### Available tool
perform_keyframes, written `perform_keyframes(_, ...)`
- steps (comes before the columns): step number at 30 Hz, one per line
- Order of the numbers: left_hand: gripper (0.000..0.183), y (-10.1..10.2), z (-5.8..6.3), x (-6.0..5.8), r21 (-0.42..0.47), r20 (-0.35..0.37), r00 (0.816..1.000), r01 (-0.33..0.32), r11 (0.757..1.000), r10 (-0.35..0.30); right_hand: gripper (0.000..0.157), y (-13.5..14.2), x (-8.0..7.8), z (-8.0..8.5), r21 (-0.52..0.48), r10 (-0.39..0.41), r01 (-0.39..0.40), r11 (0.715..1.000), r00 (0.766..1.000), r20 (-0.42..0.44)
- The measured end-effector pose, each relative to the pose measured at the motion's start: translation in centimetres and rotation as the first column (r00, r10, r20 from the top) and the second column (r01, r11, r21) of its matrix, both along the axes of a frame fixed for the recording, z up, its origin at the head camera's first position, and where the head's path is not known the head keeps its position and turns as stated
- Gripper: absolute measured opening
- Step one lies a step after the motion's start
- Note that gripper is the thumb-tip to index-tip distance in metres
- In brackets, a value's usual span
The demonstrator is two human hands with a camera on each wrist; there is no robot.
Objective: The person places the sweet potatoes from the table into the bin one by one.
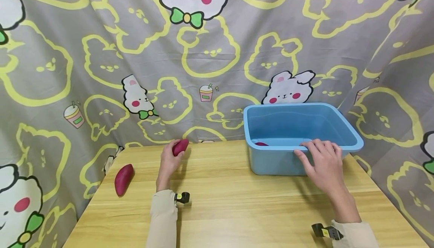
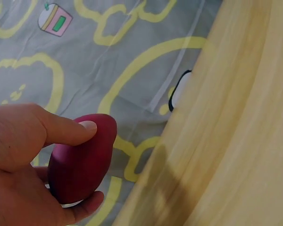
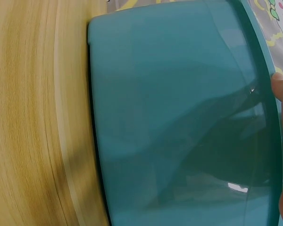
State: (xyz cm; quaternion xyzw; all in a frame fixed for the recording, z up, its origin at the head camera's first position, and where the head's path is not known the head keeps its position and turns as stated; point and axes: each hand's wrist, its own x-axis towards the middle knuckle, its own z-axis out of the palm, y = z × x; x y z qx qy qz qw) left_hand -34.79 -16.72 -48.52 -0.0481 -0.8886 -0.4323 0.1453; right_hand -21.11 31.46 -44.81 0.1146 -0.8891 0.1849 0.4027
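Note:
Toward the back edge of the table, my left hand (image 1: 168, 162) grips a purple-red sweet potato (image 1: 181, 147). In the left wrist view, the thumb lies over the top of that sweet potato (image 2: 85, 162) and fingertips show beneath it. My right hand (image 1: 324, 165) holds the near rim of a blue plastic tub (image 1: 278, 162), thumb at the outside and fingers over the edge. The right wrist view shows the tub's outer wall (image 3: 170, 94) and the thumb at its rim. Inside the tub, a bit of another sweet potato (image 1: 261, 143) shows over the near rim.
A further sweet potato (image 1: 124, 180) lies on the wooden table (image 1: 237, 206), left of my left hand. A grey curtain (image 1: 217, 33) with yellow outlines and cartoon animals hangs behind the table and along its sides. The tub stands at the back right.

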Motion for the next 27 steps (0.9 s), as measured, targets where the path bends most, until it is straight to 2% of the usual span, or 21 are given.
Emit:
perform_keyframes(9, 0.051, 0.3, 1.1, 0.3, 0.040, 0.000, 1.000, 0.003, 0.999, -0.003, 0.030, 0.0, 0.0, 0.0, -0.007, 0.005, -0.005, 1.000, 1.000, 0.002)
perform_keyframes(13, 0.051, 0.3, 1.5, 0.4, 0.051, -0.036, 0.999, -0.002, 0.999, 0.004, 0.031, 0.1, -0.1, -0.1, -0.006, 0.005, -0.005, 1.000, 1.000, 0.001)
perform_keyframes(20, 0.051, 0.2, 2.4, 0.7, 0.076, -0.056, 0.998, 0.003, 0.997, 0.001, 0.032, 0.1, -0.2, -0.1, 0.000, 0.001, -0.001, 1.000, 1.000, -0.006)
perform_keyframes(27, 0.052, 0.1, 3.0, 0.9, 0.060, -0.091, 0.996, 0.008, 0.998, -0.002, 0.032, 0.1, -0.1, -0.1, -0.003, -0.001, 0.001, 1.000, 1.000, -0.003)
